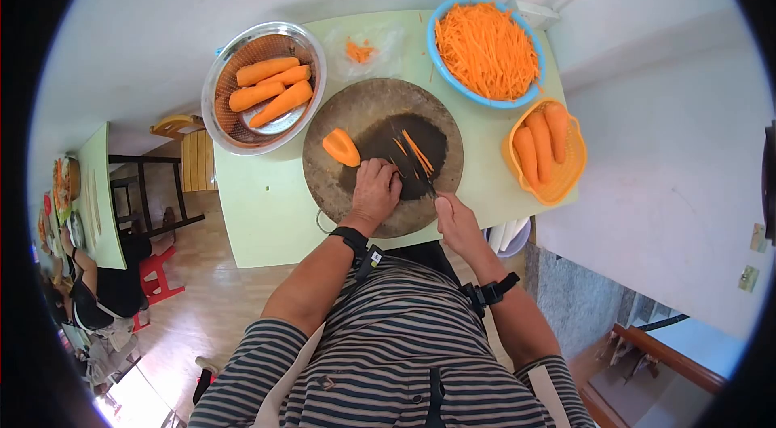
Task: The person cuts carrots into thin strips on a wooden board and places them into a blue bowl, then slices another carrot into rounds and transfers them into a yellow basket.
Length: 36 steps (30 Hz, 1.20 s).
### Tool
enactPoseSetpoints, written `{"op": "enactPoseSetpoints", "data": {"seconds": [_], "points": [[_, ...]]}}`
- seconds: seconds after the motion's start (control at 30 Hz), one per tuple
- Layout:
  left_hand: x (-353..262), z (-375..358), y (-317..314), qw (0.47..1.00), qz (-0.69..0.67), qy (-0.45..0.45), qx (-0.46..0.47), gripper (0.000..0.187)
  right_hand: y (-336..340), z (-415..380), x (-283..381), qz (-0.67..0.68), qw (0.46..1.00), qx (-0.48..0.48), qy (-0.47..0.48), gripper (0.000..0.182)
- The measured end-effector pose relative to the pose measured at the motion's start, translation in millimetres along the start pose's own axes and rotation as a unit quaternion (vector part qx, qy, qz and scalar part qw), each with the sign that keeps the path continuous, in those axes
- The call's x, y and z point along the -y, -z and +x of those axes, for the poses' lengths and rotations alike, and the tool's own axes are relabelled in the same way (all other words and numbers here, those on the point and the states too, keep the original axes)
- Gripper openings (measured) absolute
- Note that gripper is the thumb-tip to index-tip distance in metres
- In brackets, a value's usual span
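Together, two hands and a knife over a round chopping board

The left hand rests over the middle of the board, its fingers bent and drawn close to one another, tips down near the surface; whether they pin something beneath, I cannot tell. Just beside it, at the board's near right edge, the right hand has its fingers wrapped around the knife handle. The dark blade is hard to make out against the dark, wet-looking patch of the board.

Thin carrot strips lie on that patch, just beyond the knife. A thick carrot chunk sits on the board's left part, just beyond the left hand.

Around the board, on the pale green worktop, stand several containers. A metal bowl at the left holds whole peeled carrots. A blue basin at the far right is heaped with shredded carrot, and nearer, a yellow basket holds three more carrots. Between bowl and basin, orange scraps lie on a clear plastic bag. Away to the left, a red stool stands on the floor near another person in dark clothes.
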<state>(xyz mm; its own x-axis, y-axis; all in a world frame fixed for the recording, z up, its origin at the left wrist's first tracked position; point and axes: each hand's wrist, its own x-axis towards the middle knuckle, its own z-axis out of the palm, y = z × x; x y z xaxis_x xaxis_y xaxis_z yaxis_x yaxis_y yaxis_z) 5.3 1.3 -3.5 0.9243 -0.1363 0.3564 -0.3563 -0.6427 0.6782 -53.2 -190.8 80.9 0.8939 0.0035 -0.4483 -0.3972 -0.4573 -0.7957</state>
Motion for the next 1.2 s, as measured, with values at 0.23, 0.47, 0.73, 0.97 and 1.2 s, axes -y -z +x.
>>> {"op": "enactPoseSetpoints", "data": {"seconds": [0.23, 0.47, 0.73, 0.97, 1.2], "points": [[-2, 1, 5, 0.999, -0.045, 0.009, -0.017, 0.017, 3, -4, -3, 0.034, 0.999, 0.014, 0.008, 0.048], [11, -8, 30, 0.986, -0.081, 0.123, -0.075, 0.016, 6, -8, 3, 0.01, 0.994, 0.104, -0.034, 0.044], [51, 6, 53, 0.968, 0.046, 0.242, -0.052, 0.046, 10, 1, 2, -0.003, 0.999, 0.032, 0.002, 0.046], [46, 31, 62, 0.943, 0.09, 0.317, 0.043, 0.062, 7, -8, 4, 0.023, 0.998, 0.056, 0.004, 0.045], [59, 40, 63, 0.945, 0.062, 0.316, 0.057, 0.046, 9, -14, -1, 0.037, 0.994, 0.099, -0.016, 0.047]]}}
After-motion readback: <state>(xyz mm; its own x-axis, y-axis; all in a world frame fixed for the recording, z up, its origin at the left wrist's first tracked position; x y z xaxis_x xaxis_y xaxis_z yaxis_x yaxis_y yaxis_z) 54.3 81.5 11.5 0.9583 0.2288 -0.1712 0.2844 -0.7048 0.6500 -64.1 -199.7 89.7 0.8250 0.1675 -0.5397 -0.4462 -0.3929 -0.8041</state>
